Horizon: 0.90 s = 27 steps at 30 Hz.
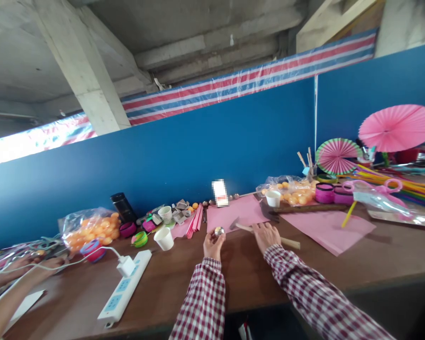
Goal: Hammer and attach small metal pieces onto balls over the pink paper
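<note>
Gripping a small shiny ball (218,231) in its fingertips, the left hand (212,244) rests on the brown table (340,269). The right hand (265,235) lies open on a hammer (242,227). The card (220,192) behind is blurred and unreadable. A paper cup (164,238) and a power strip (123,289) stand left.
</note>
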Each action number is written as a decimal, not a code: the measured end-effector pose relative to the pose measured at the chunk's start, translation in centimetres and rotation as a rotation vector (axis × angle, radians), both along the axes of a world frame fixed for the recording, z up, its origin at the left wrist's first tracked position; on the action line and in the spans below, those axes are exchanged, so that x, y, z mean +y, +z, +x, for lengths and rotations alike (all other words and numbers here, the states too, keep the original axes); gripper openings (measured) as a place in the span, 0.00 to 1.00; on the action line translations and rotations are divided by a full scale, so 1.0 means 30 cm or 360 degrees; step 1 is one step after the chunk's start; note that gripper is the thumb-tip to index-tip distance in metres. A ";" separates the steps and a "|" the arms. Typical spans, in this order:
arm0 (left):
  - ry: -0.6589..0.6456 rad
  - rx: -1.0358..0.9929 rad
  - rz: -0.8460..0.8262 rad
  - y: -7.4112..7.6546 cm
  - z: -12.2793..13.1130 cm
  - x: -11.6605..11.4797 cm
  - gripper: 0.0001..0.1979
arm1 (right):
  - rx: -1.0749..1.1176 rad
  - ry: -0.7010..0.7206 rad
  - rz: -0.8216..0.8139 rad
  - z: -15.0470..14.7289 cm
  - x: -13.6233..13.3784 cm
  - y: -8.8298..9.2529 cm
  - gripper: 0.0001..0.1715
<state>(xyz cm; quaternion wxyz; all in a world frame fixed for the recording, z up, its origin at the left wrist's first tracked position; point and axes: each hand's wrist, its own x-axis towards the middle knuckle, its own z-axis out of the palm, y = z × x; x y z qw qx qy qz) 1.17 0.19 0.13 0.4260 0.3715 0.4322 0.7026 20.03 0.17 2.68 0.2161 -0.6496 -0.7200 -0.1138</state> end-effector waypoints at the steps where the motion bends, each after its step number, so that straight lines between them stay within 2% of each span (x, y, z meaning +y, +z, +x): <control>1: -0.0003 0.0003 -0.0006 0.001 0.000 0.000 0.23 | 0.0009 0.0001 -0.0004 0.001 0.002 -0.003 0.11; 6: 0.0038 0.0103 -0.0011 0.017 0.007 -0.010 0.23 | -0.0003 0.0041 0.0075 0.002 -0.002 -0.006 0.11; 11: 0.0146 0.0346 0.0083 0.041 0.024 -0.062 0.21 | -0.0090 0.0301 0.0246 -0.010 -0.018 0.007 0.10; 16: 0.0135 0.0548 0.0048 0.060 -0.032 -0.101 0.20 | -0.0051 0.0400 0.0265 -0.016 -0.021 0.011 0.12; 22: 0.0424 0.0928 -0.0084 0.084 -0.167 -0.044 0.18 | -0.0007 0.0451 0.0233 -0.016 -0.016 0.002 0.13; 25: 0.0576 0.1093 -0.0141 0.095 -0.202 0.000 0.18 | 0.0001 0.0485 0.0222 -0.016 -0.012 -0.001 0.10; 27: 0.0595 0.1166 -0.0155 0.099 -0.218 0.025 0.19 | 0.0019 0.0518 0.0223 -0.016 -0.008 -0.004 0.09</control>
